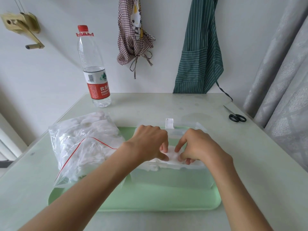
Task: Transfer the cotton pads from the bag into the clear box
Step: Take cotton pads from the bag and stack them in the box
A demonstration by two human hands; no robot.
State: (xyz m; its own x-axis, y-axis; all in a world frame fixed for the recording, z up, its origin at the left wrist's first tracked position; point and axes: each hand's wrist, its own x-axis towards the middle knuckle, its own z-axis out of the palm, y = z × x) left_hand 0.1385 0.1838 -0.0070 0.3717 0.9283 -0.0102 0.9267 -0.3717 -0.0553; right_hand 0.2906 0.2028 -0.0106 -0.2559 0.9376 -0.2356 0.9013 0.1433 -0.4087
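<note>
Cotton pads (172,155) in the middle of the frame, a white wad pressed down into the clear box (169,164). Left hand (150,142) over the box's left half, fingers (164,148) curled downward, tips on the wad, thumb alongside its near edge. Right hand (198,145) over the right half, fingers (179,148) bent and slightly spread, tips touching the same wad; cannot tell whether pinching or only pressing. Both forearms reaching in from the lower edge of the frame.

Box standing on a pale green tray (150,200), a clear latch tab upright at its far rim. Bag (83,144) left of centre, clear plastic with a red zip strip, mouth open toward the box, more white pads bunched inside; lying partly on the tray's left edge, partly on the surface (250,164).

Surface pale and glossy. Water bottle (95,70) upright at upper left, red cap, red-and-white label, a little water at the bottom. Black-handled scissors (235,115) at the right edge, well apart from the tray.

White wall behind. Checked cloth (133,39) with a cartoon print hanging at top centre; green striped apron (200,55) hanging to its right, reaching down to the surface. Grey curtain (283,72) along the right side. Wooden crank fitting (23,25) on the wall at upper left.
</note>
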